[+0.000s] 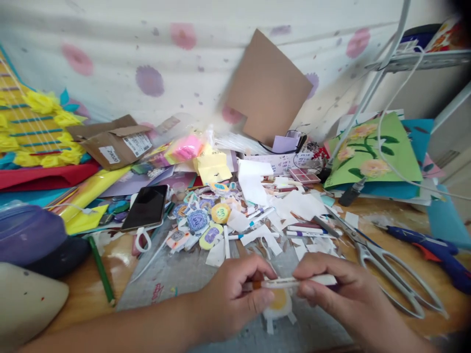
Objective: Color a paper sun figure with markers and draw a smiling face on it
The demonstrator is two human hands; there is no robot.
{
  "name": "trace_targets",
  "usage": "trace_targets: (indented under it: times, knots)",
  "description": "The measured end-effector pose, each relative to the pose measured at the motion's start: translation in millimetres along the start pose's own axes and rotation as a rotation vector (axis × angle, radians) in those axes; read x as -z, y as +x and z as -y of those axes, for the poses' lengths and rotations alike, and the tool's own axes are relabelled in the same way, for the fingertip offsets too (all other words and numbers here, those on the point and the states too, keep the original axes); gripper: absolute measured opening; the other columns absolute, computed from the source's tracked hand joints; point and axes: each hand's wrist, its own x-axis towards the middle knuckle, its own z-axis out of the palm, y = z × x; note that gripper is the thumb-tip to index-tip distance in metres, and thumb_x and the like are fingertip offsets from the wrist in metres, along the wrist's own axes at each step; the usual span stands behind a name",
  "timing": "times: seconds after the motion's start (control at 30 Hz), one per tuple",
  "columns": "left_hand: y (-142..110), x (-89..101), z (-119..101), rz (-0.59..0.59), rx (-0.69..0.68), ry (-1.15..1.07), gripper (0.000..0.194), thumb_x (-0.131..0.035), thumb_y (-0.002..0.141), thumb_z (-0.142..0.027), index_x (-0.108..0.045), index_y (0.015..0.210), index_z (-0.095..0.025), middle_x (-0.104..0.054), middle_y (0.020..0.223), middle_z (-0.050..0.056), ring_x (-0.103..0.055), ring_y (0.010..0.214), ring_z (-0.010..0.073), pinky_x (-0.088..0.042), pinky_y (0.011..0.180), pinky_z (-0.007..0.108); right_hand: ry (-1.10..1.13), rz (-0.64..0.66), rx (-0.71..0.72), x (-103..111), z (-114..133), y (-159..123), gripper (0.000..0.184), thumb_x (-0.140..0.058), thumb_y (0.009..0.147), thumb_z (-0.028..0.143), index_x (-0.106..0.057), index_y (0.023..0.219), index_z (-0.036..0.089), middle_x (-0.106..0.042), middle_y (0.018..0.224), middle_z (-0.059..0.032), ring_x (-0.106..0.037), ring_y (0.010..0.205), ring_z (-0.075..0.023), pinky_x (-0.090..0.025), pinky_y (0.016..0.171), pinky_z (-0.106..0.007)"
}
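Note:
Both my hands hold one white marker pen level over a grey cutting mat. My left hand pinches its orange-tipped end, fingers closed. My right hand grips the white barrel, fingers closed round it. Under the pen lies a small paper cut-out with an orange-yellow middle. Just beyond my hands lie several cut paper stickers and white paper scraps.
Large scissors lie open at the right, a blue glue gun beyond them. A phone lies at the left, with a green pencil, a cardboard box and a brown card against the flowered cloth. A green flower card stands at right.

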Motion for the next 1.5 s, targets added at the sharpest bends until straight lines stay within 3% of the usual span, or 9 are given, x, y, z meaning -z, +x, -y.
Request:
trace_targets:
  times: [0.17,0.47,0.6,0.7,0.87,1.0,1.2,1.37,1.5]
  knots:
    - [4.2,-2.5,4.5,-0.065,0.16,-0.404,0.044,-0.038,0.089,-0.056,-0.055,0.087,-0.015,-0.06,0.055,0.001,-0.034,0.032,0.0054,-0.024,0.033,0.016,-0.095,0.036,-0.004,8.7,-10.9,-2.1,0.01,-0.069,0.079,0.027,-0.071,0.087,0.032,-0.07,0.068,0.0048,-0.065,0.06,-0.0124,-0.052,0.055,-0.015]
    - [3.7,-6.7,1.9,-0.225,0.174,-0.608,0.049,-0.034,0.09,-0.053,-0.059,0.078,-0.014,-0.042,0.033,-0.006,-0.023,0.024,0.0053,-0.014,0.028,0.016,-0.024,0.066,0.037,-20.9,-5.9,9.3,0.005,-0.066,0.082,0.028,-0.07,0.084,0.026,-0.067,0.065,0.0024,-0.063,0.058,-0.0131,-0.051,0.053,-0.019]
    - [8.1,-1.5,1.6,-0.441,0.178,-0.534,0.047,-0.029,0.091,-0.055,-0.055,0.086,-0.016,-0.046,0.037,-0.006,-0.022,0.029,0.006,-0.015,0.032,0.017,-0.068,0.043,0.021,5.3,-10.5,35.4,0.015,-0.069,0.078,0.038,-0.07,0.08,0.023,-0.067,0.066,0.0,-0.062,0.061,-0.0142,-0.05,0.056,-0.022]
    - [9.3,2.4,1.4,-0.612,0.1,-0.393,0.039,-0.035,0.091,-0.052,-0.051,0.083,-0.018,-0.04,0.037,-0.009,-0.024,0.033,0.0066,-0.019,0.036,0.018,-0.084,-0.091,-0.01,38.0,-26.6,60.0,0.024,-0.058,0.085,0.046,-0.06,0.09,0.022,-0.067,0.075,-0.002,-0.065,0.067,-0.016,-0.053,0.063,-0.027]
    - [5.1,1.1,1.4,-0.392,0.09,-0.109,0.016,-0.057,0.079,-0.032,-0.049,0.076,-0.018,-0.036,0.049,-0.01,-0.031,0.042,0.0064,-0.025,0.043,0.019,-0.375,0.081,0.0,56.8,-55.4,106.7,0.02,-0.056,0.088,0.038,-0.063,0.089,0.019,-0.068,0.08,-0.0046,-0.066,0.072,-0.0193,-0.054,0.066,-0.033]
    - [4.3,-1.4,4.0,-0.281,0.062,0.138,0.007,-0.055,0.074,-0.017,-0.052,0.08,-0.018,-0.034,0.048,-0.01,-0.032,0.043,0.0069,-0.026,0.046,0.019,-0.7,0.197,0.126,38.5,-59.0,138.4,0.016,-0.059,0.088,0.031,-0.065,0.088,0.016,-0.066,0.101,-0.0057,-0.06,0.098,-0.0216,-0.047,0.087,-0.043]
    - [8.6,0.2,10.2,-0.286,0.078,0.235,0.01,-0.052,0.071,-0.012,-0.054,0.079,-0.018,-0.037,0.049,-0.009,-0.034,0.043,0.0075,-0.027,0.046,0.019,-1.008,0.436,0.268,8.3,-48.8,151.3,0.014,-0.058,0.09,0.028,-0.064,0.093,0.016,-0.065,0.102,-0.0044,-0.061,0.094,-0.0197,-0.049,0.084,-0.042]
    - [9.5,0.7,9.8,-0.294,0.049,0.251,0.01,-0.052,0.07,-0.012,-0.055,0.078,-0.018,-0.039,0.05,-0.009,-0.035,0.044,0.0071,-0.027,0.046,0.019,-1.101,0.419,0.298,4.7,-51.6,154.3,0.012,-0.058,0.09,0.027,-0.064,0.089,0.016,-0.065,0.098,-0.0041,-0.06,0.091,-0.0194,-0.049,0.081,-0.04]
    - [9.2,-1.9,10.2,-0.349,0.052,0.126,0.009,-0.054,0.073,-0.016,-0.052,0.081,-0.018,-0.042,0.054,-0.008,-0.037,0.048,0.0079,-0.029,0.048,0.02,-1.048,0.32,0.353,24.7,-38.8,142.8,0.013,-0.054,0.086,0.017,-0.066,0.082,0.018,-0.065,0.096,-0.0093,-0.059,0.095,-0.0249,-0.046,0.085,-0.04]
